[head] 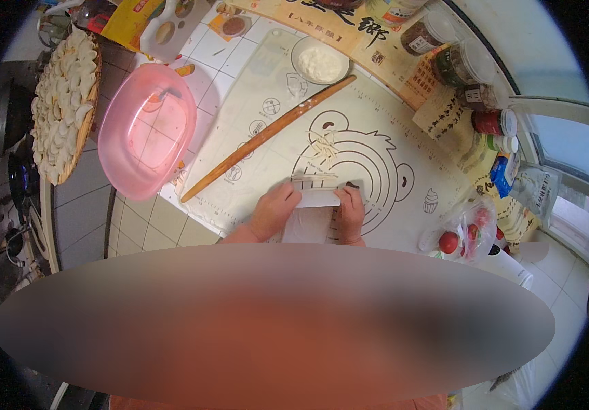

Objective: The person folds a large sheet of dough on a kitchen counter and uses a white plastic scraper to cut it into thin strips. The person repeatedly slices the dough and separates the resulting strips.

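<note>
My left hand [275,211] and my right hand [350,211] hold the two ends of a pale, flat strip [319,198], probably a dough scraper or folded dough; which one I cannot tell. Below it, between my hands, lies a whitish sheet [308,225] that looks like rolled dough. Just beyond my fingers are thin cut strips of dough [320,177], with a loose heap of noodles [325,147] farther up the printed pastry mat [407,154]. A long wooden rolling pin [268,137] rests diagonally across the mat. At its upper end stands a bowl of flour [321,62].
To the left are a pink plastic basin [112,138] and a wicker tray [94,97] piled with dumplings. Lidded jars [461,61] line the upper right. A plastic bag with tomatoes [466,230] lies at right. A stove [12,205] is at far left.
</note>
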Available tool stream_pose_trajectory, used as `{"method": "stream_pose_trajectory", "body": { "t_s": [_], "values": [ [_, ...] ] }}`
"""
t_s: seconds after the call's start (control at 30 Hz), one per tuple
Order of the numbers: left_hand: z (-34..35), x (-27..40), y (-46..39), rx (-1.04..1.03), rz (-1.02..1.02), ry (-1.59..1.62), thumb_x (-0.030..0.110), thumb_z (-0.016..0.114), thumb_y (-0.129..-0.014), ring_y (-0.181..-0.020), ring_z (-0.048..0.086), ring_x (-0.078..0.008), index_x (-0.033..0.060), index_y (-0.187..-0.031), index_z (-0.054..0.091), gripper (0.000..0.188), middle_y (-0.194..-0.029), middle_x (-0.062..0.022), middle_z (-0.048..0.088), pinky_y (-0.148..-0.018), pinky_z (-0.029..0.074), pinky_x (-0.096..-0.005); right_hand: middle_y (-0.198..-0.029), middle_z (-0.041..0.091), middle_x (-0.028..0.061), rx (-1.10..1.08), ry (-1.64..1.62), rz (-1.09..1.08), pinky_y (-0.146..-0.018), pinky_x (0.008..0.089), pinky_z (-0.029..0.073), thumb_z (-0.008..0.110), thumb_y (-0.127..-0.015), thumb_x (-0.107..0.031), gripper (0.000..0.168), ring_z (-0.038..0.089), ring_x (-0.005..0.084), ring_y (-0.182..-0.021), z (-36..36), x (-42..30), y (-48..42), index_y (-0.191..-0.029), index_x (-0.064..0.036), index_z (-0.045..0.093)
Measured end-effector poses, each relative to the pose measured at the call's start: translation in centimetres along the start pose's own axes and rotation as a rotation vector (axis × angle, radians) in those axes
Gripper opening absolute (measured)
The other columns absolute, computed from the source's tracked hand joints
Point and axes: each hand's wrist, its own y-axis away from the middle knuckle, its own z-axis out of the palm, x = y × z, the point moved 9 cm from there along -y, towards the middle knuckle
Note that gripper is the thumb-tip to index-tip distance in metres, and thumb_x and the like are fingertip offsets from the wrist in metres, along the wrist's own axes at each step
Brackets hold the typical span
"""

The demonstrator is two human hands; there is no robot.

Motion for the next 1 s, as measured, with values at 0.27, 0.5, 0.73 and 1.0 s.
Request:
{"method": "stream_pose_trajectory", "body": {
  "t_s": [0.27, 0.5, 0.73, 1.0],
  "values": [
    [0.7, -1.2, -0.3, 0.011, -0.031, 0.04, 0.003, 0.057, -0.079, -0.081, 0.059, -0.0323, 0.0063, -0.087, 0.051, 0.01, -0.087, -0.0126, 0.05, -0.068, 0.051, -0.0417, -0.104, 0.062, 0.0161, -0.037, 0.021, 0.067, -0.081, 0.0396, 0.054, 0.062, -0.079, 0.001, 0.023, 0.063, 0.034, -0.094, 0.7, 0.9, -0.3, -0.101, -0.005, 0.066],
    [-0.9, -0.9, -0.2, 0.001, -0.181, 0.143, -0.002, 0.057, -0.079, -0.085, 0.06, -0.0367, 0.0056, -0.095, 0.056, 0.018, -0.093, -0.0143, 0.053, -0.069, 0.051, -0.0445, -0.108, 0.059, 0.0168, 0.004, 0.002, 0.189, -0.087, 0.042, 0.051, 0.053, -0.086, 0.003, 0.022, 0.06, 0.0341, -0.1, 0.3, 1.2, 0.6, -0.102, -0.006, 0.064],
    [0.1, -0.8, 1.8, -0.025, -0.155, 0.11, 0.002, 0.054, -0.084, -0.085, 0.06, -0.0353, 0.0055, -0.092, 0.052, 0.009, -0.093, -0.0143, 0.051, -0.069, 0.052, -0.0444, -0.105, 0.059, 0.0169, 0.018, -0.039, 0.038, -0.083, 0.0405, 0.053, 0.062, -0.081, 0.003, 0.026, 0.061, 0.0345, -0.097, -0.1, 0.2, 1.5, -0.105, -0.006, 0.061],
    [0.4, -0.8, 1.8, 0.004, -0.15, 0.109, 0.001, 0.056, -0.081, -0.082, 0.059, -0.0358, 0.0061, -0.09, 0.051, 0.011, -0.09, -0.014, 0.05, -0.067, 0.051, -0.0453, -0.104, 0.06, 0.0171, 0.015, -0.034, 0.057, -0.083, 0.04, 0.053, 0.06, -0.082, 0.003, 0.022, 0.062, 0.0339, -0.096, -0.2, 0.2, 1.4, -0.103, -0.004, 0.063]
  ]
}}
